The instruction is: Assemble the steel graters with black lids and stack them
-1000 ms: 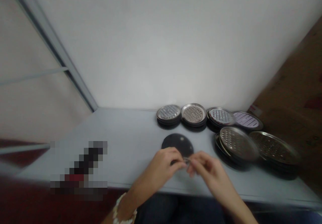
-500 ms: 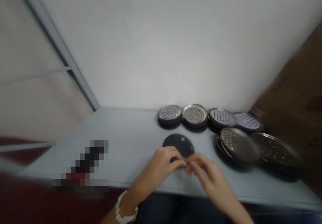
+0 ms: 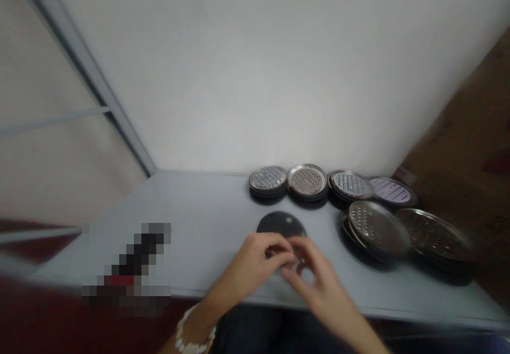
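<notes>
My left hand (image 3: 265, 256) is closed in a pinch above the front part of the table, a beaded bracelet (image 3: 195, 338) on its wrist. Between its fingertips there may be something small, too blurred to name. Facing it, my right hand (image 3: 316, 274) curls its fingers and thumb round the same spot, the fingertips close to those of the left. What they grip, if anything, is hidden. Just behind both hands lies a dark round disc (image 3: 279, 221), its near part covered by them.
Along the wall stand stacks of round metal graters (image 3: 307, 179), one topped by a purple-white label (image 3: 392, 191). Larger grater stacks (image 3: 378, 229) sit to the right, beside a brown cardboard box (image 3: 470, 147). A pixelated dark patch (image 3: 139, 253) lies at left on the grey table (image 3: 199, 226).
My right thumb and forefinger have parted from their pinch and now curve round the left fingertips. My left hand stays nearly in place. The disc and graters have not moved.
</notes>
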A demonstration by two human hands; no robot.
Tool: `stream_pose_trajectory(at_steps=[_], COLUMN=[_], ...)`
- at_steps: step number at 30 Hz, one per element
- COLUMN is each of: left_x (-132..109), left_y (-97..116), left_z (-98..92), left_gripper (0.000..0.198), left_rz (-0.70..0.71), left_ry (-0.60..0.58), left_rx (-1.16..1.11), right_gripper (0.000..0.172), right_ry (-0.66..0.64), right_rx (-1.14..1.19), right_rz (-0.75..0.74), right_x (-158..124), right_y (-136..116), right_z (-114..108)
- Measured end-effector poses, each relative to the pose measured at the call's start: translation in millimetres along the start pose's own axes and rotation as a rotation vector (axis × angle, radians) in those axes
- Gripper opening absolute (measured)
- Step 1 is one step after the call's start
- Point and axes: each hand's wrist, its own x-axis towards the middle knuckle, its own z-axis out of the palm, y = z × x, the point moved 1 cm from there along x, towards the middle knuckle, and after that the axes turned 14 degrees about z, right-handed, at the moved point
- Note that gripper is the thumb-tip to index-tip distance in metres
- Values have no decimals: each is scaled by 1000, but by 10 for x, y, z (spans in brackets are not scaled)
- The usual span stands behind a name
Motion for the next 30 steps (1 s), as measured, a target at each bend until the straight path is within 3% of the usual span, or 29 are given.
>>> stream_pose_trajectory(at_steps=[3,6,10,15,21,30], left_x=[10,20,18,23,40,24], left_y=[33,0,-220,-487,-567,-659], left_z=[-64,-169,-254,-275,-295,-368], left_gripper=[12,12,13,19,18,17], left_rz=[-7,-31,25,81,75,61], left_ry=[-57,-87,-189,-257,-259,-270], left_rx=[63,141,301,462,394,322], right_gripper=[21,23,22,25,31,26], right_ry=[17,43,68,141,202,208], right_rx=[-22,-65,-147,-228,-295,-248], right_rz=[-5,26,-12,-166,-307,-328], right_x=[31,71,128,218,299,307], right_y=[15,50,152,410,612,649], right_z=[16,-1,64,266,398,448])
